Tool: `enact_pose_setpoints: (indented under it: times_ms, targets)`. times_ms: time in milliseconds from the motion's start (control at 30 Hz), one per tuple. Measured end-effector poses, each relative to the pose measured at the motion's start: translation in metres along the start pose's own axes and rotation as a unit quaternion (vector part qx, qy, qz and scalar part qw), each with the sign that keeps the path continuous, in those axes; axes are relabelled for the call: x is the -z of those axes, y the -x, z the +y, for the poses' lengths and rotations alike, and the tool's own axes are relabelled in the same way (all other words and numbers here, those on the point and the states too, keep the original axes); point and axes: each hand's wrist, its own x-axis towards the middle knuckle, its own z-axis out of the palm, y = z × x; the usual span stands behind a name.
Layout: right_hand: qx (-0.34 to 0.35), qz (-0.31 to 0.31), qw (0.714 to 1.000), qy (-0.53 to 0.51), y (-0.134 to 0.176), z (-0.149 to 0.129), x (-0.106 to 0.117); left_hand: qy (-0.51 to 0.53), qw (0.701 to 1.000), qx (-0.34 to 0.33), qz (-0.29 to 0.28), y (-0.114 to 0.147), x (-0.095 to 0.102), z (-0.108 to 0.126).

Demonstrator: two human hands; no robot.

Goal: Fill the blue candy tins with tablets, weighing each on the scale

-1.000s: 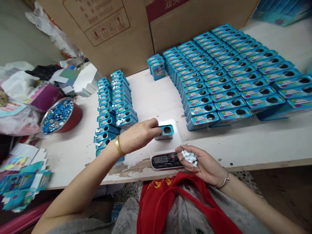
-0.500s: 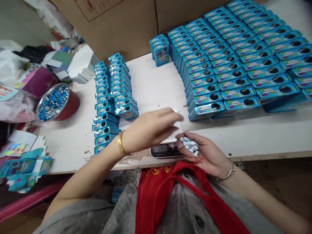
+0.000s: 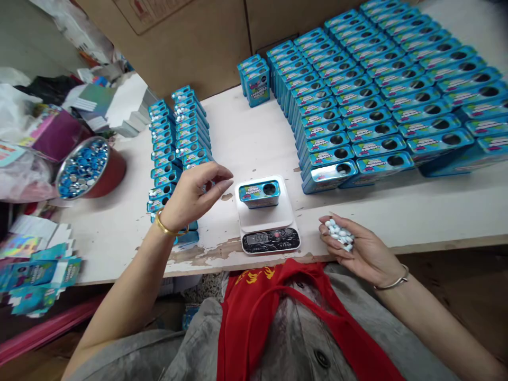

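Observation:
A blue candy tin (image 3: 260, 198) stands on the white pan of a kitchen scale (image 3: 270, 225), its round top opening facing up. The scale's display is lit, its digits hard to read. To the left, my left hand (image 3: 194, 193) hovers beside the tin, fingers bent and thumb a little apart from the index finger; nothing shows between them. It partly covers the nearer end of the left tin rows (image 3: 194, 132). On the right, my right hand (image 3: 363, 254) is cupped palm up around a small heap of white candies (image 3: 339, 234), apart from the scale.
Many blue tins (image 3: 329, 137) fill the table's right side in tight rows, with a few more (image 3: 257, 84) by the cardboard box (image 3: 198, 42). A red bowl (image 3: 115, 172) of shiny blue and silver pieces stands left, near flat cartons (image 3: 43, 272). The table's front edge runs close to me.
My left hand has moved left, away from the scale, leaving the tin on the pan in view. My right hand has shifted right with its candies.

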Motion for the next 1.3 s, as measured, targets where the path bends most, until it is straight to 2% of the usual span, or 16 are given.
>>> enact_pose_setpoints:
  times_ms: [200, 333, 467, 533, 667, 833, 967, 1300]
  targets:
    - [-0.023, -0.011, 1.000, -0.010, -0.002, 0.006, -0.001, -0.009, 0.999, -0.030, -0.018, -0.005, -0.006, 0.003]
    - [-0.039, -0.036, 0.999, 0.002, -0.006, 0.014, -0.011, -0.017, 0.998, -0.058, -0.032, -0.004, -0.034, -0.002]
    - [-0.040, -0.080, 0.995, 0.033, -0.011, 0.019, -0.038, -0.028, 0.997, -0.065, -0.029, -0.003, -0.055, 0.004]
    - [-0.036, -0.094, 0.994, 0.035, -0.013, 0.018, -0.054, -0.095, 0.990, -0.107, -0.010, -0.002, -0.054, 0.014]
    - [-0.013, -0.109, 0.994, 0.019, -0.015, 0.012, -0.076, -0.246, 0.954, -0.171, 0.026, 0.001, -0.046, 0.032]
    - [-0.015, -0.081, 0.996, 0.026, -0.017, 0.009, -0.087, -0.290, 0.936, -0.179, 0.087, 0.007, -0.043, 0.036]
    - [-0.009, -0.099, 0.995, 0.021, -0.015, 0.011, -0.090, -0.298, 0.925, -0.194, 0.133, 0.012, -0.040, 0.041]
    - [-0.001, -0.089, 0.995, 0.050, -0.018, 0.013, -0.086, -0.221, 0.967, -0.117, 0.056, 0.018, -0.057, 0.019]
